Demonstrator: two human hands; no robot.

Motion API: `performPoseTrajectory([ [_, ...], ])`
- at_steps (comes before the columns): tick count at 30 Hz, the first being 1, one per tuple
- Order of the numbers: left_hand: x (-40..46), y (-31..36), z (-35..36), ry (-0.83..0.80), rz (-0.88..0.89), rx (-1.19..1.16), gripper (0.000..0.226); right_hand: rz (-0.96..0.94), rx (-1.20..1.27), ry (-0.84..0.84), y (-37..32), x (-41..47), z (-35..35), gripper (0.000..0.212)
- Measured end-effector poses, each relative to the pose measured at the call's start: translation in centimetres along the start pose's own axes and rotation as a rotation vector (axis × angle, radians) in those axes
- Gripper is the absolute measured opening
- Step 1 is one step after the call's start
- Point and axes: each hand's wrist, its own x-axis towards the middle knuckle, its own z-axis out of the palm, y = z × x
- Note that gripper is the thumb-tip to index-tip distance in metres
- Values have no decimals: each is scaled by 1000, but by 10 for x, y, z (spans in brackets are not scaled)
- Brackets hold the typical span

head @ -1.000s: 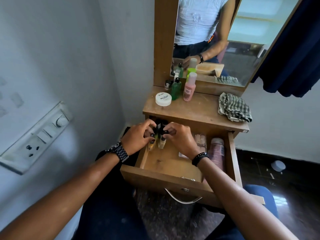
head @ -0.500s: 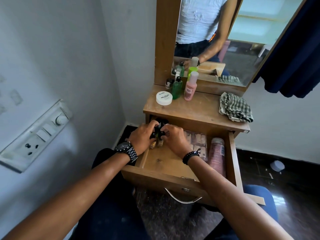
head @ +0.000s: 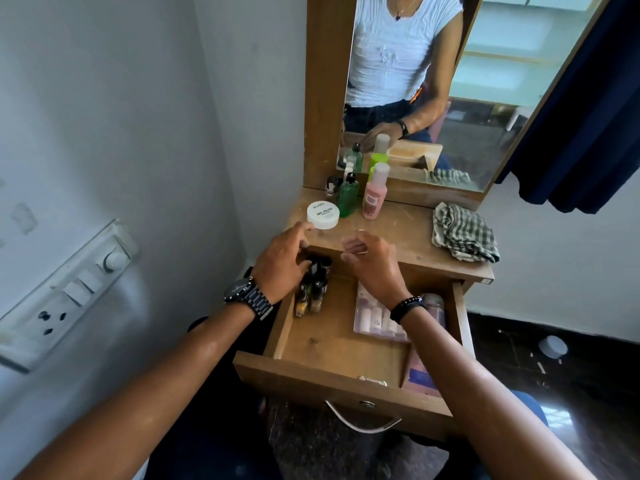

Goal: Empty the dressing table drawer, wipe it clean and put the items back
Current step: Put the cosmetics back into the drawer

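The wooden drawer (head: pixel 332 375) stands pulled out below the dressing table top (head: pixel 398 237). Several small nail polish bottles (head: pixel 311 289) with black caps stand in its back left corner. A clear packet of small tubes (head: pixel 375 317) and a pinkish bottle (head: pixel 437 308) lie on its right side. My left hand (head: pixel 282 261) hovers open beside the nail polish bottles, one fingertip near the white round jar (head: pixel 322 215) on the top. Just above the drawer's back edge, my right hand (head: pixel 374 261) is empty with its fingers loosely curled.
On the top stand a green bottle (head: pixel 348 199), a pink bottle (head: pixel 374 195) and a small dark jar (head: pixel 332 185) before the mirror (head: pixel 485 81). A checked cloth (head: pixel 464 233) lies at the right. A switch panel (head: pixel 65 292) is on the left wall, a dark curtain (head: pixel 588 116) at right.
Both hands have let go of the nail polish bottles, which now stand in the drawer's back left corner, and have risen toward the table top.
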Motion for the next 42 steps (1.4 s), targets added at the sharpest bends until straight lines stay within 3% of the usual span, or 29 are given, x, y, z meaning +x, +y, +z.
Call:
performPoseTrajectory([
  [8,73,10,-3,92,-44,-9,38,-17,-32,216,-15,56,-6,33],
  [17,142,15,10,-74,-57,216,38,-75,-318,123,-19,99,3,27],
  [21,148,11,19,-89,-89,193,32,-13,-244,143,-16,101,5,20],
  [28,144,12,24,59,-166,5,17,56,-193,168,-15,105,-2,11],
  [33,139,10,24,136,-160,-42,14,-30,-203,158,-17,99,-3,13],
  [42,123,23,-20,292,-56,-151,23,-165,-95,294,-44,71,-27,14],
])
